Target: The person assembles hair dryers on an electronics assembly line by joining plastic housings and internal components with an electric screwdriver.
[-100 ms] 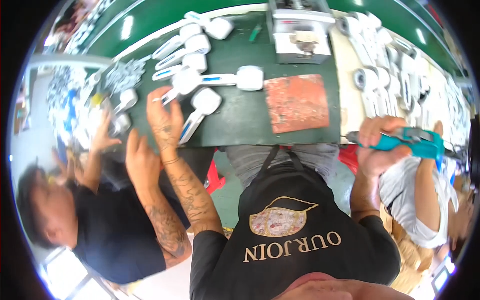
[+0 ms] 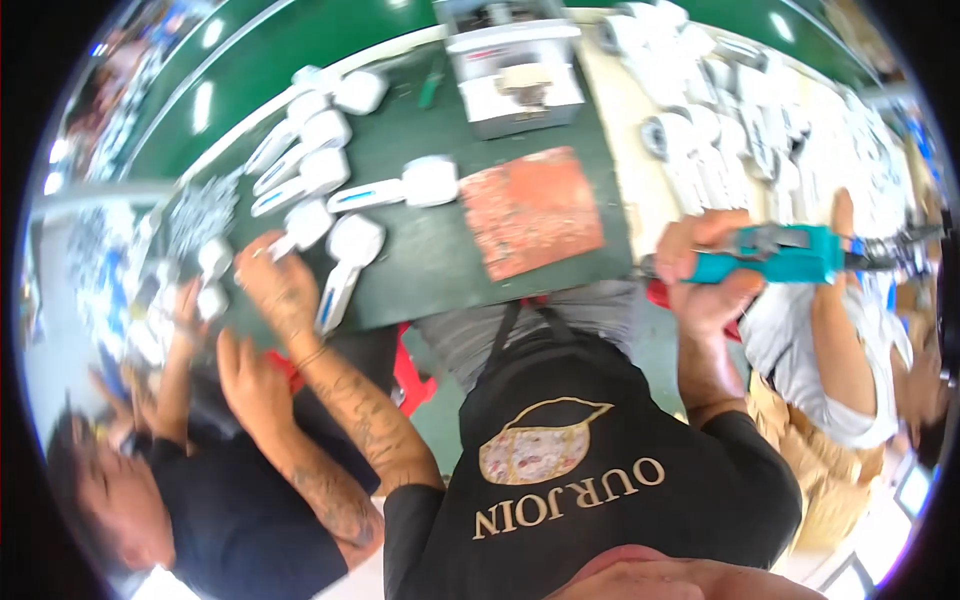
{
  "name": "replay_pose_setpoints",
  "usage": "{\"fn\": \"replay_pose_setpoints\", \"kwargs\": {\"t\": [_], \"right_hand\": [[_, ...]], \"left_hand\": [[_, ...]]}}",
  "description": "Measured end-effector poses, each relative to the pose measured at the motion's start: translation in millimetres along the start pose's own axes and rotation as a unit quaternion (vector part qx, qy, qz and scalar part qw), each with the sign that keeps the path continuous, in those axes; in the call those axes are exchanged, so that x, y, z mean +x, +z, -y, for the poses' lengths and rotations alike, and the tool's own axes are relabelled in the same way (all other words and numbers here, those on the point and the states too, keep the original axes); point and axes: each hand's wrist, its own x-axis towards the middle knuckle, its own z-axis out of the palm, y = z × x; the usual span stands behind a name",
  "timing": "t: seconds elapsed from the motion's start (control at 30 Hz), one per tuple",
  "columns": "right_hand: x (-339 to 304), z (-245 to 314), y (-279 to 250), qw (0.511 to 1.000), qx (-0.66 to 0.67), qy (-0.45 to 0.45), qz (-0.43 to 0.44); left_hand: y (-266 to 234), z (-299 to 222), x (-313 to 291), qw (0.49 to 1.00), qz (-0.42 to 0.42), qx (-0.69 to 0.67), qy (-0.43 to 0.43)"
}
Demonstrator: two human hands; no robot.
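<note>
My right hand is wrapped round a teal power screwdriver, held level off the table's right corner with its dark tip pointing left. At the table's left side, my left hand has its fingers closed at the handle end of a white shower-head-shaped piece; the fingertips are blurred. Just right of that hand lies a similar white piece, its handle toward me. Another white piece lies crosswise, with a blue strip on its handle. Several more lie in a slanting row beyond.
A worn red mat lies on the dark green table, below a grey-white box fixture. More white pieces crowd the pale surface at right. A heap of small grey parts sits at left, near a co-worker's hand. Another person sits at right.
The whole view has swung, shifting the table leftward in the picture. My left hand and its white piece have come slightly nearer to me. The screwdriver stays in my right hand.
</note>
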Motion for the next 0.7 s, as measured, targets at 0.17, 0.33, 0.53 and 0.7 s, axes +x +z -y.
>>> {"fn": "replay_pose_setpoints", "kwargs": {"t": [0.17, 0.33, 0.53, 0.7], "right_hand": [[-9.1, 16.4, -9.9, 1.0, 0.011, 0.008, 0.021], [-20.6, 24.7, -20.3, 0.999, 0.028, 0.02, 0.038], [-30.9, 31.6, -27.5, 1.0, 0.007, 0.005, 0.026], [-38.3, 34.8, -35.7, 0.999, -0.021, 0.0, 0.032]], "left_hand": [[4.3, -53.5, 9.5, 0.999, -0.054, -0.008, -0.003], [-14.5, -281.4, 17.2, 0.891, 0.131, -0.405, 0.158], [63.5, -420.2, 23.2, 0.917, 0.259, -0.23, 0.199], [85.4, -424.2, 12.9, 0.911, 0.311, -0.237, 0.131]]}}
